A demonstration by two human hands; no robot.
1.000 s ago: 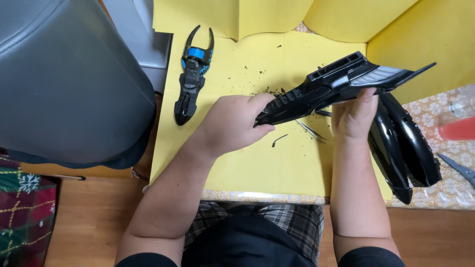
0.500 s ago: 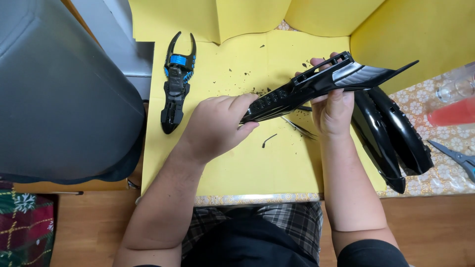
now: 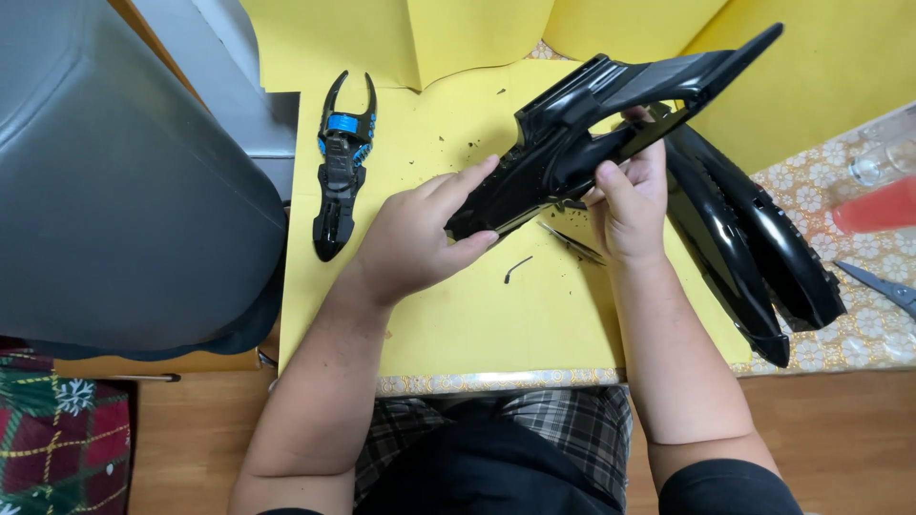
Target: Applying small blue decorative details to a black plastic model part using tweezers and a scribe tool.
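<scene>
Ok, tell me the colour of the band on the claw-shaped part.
Blue, on the black claw-shaped part; head view.

Single head-worn view, aimed steeply down at the yellow-covered table (image 3: 477,315) from close range. Lap and forearms are framed at the near edge, table's far side at top.

Two hands: the left hand (image 3: 420,238) and the right hand (image 3: 630,205). One long black plastic shell (image 3: 582,124) sits between their fingers. Two curved black panels (image 3: 754,248) lie just right of the right fingers. One black-and-blue clawed part (image 3: 341,162) lies left of the left fingers. One thin metal tool (image 3: 571,243) lies below the fingers.
</scene>
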